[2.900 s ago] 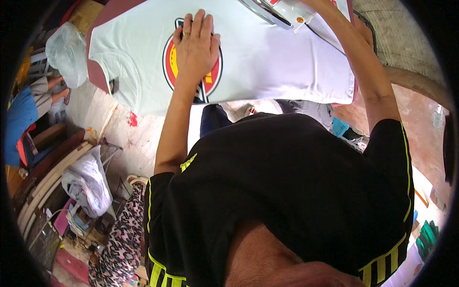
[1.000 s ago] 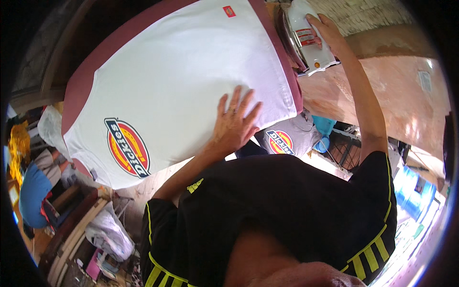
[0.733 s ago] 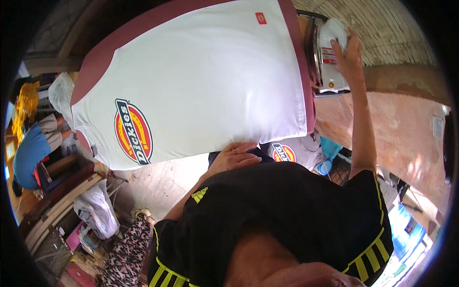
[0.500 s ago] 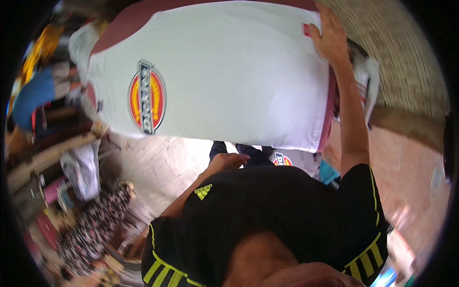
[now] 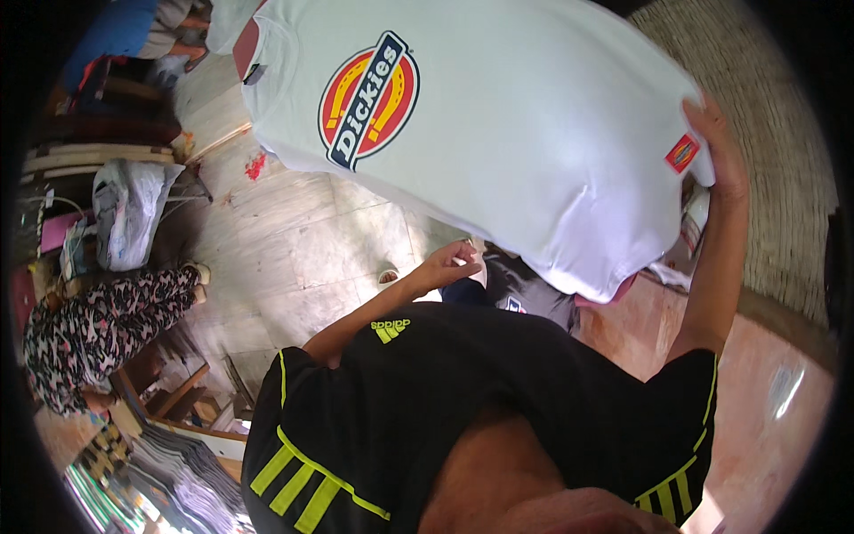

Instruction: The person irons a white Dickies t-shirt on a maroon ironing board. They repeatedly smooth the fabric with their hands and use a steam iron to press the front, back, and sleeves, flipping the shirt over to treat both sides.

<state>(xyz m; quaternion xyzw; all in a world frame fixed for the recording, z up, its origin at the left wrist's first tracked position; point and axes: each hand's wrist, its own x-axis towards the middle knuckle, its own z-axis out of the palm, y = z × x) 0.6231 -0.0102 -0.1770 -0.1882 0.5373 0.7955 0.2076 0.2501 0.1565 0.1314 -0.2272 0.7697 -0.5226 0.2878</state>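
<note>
A white T-shirt (image 5: 498, 116) with a red, yellow and dark blue printed emblem lies stretched out, front up, across the top of the view. Part of a maroon backing (image 5: 246, 49) shows at its neck end. My right hand (image 5: 722, 147) grips the shirt's hem edge at the right, beside a small red label (image 5: 682, 153); some of its fingers are hidden behind the cloth. Below the shirt's near edge, my left hand (image 5: 454, 261) hangs with fingers loosely bent and apart, nothing visible in it. Dark folded cloth (image 5: 529, 289) with a printed mark lies under the shirt's near edge.
A person in patterned trousers (image 5: 116, 316) is at the left, near a grey plastic bag (image 5: 132, 214). Another person in blue (image 5: 111, 36) is at the far left. Stacked garments (image 5: 182, 472) lie lower left. A ribbed beige surface (image 5: 756, 116) borders the right side.
The shirt's right end has swung nearer and lower, and its hem now bunches at my right hand, which lay flat on it before. My left hand has shifted slightly up and right.
</note>
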